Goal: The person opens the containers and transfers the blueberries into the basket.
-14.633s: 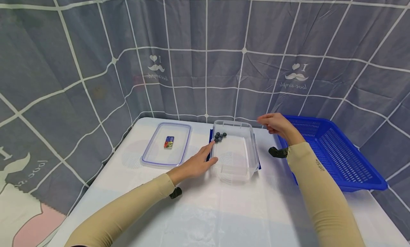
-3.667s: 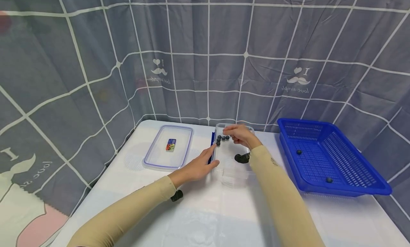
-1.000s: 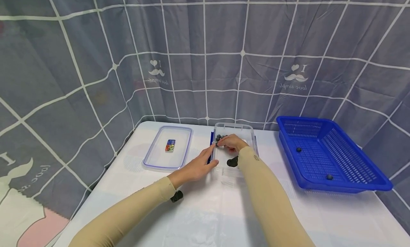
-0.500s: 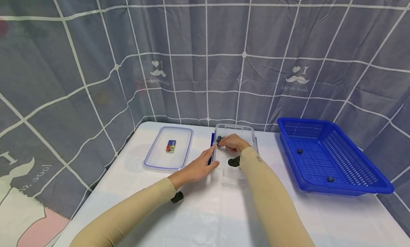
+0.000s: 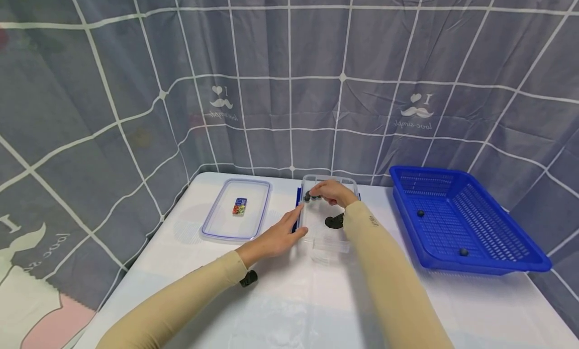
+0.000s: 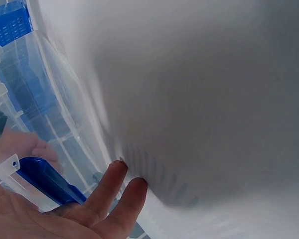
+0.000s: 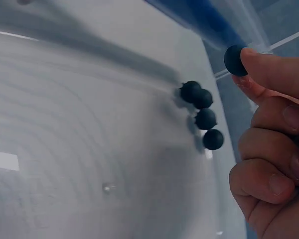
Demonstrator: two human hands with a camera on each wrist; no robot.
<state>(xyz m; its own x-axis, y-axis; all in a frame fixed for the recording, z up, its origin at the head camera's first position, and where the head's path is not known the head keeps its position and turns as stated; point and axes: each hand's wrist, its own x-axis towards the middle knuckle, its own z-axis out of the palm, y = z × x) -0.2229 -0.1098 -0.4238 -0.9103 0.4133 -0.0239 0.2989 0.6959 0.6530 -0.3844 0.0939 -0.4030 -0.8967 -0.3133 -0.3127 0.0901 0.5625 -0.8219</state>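
From where I stand, the right hand [image 5: 334, 190] is over the far left part of a clear container [image 5: 316, 223], and its thumb and index finger pinch one dark round berry [image 7: 235, 60]. There's no gap to speak of between those two fingers except the width of the berry; the other fingers are curled in toward the palm. The pinched berry is raised above the container floor. Close by, four more berries [image 7: 206, 119] lie on that floor near the wall in a short crooked line, the first two touching.

The left hand [image 5: 278, 234] holds nothing. Its fingers are stretched out and loosely spread, the foremost ones at the container's left wall beside a blue clip [image 6: 47, 181]; I can't tell how hard they press, if they do.

Off to the left, a clear lid with a blue edge [image 5: 251, 223] lies flat on the white surface [image 5: 280, 309], a colourful label [image 5: 239, 206] in its middle. To the right sits a blue slatted basket [image 5: 407, 238], well apart from the lid, with one berry [image 5: 420, 213] toward its left side and another [image 5: 463, 252] nearer the front. Both arms are in tan sleeves [image 5: 398, 283], and a grey curtain with white grid lines [image 5: 316, 42] hangs behind everything.
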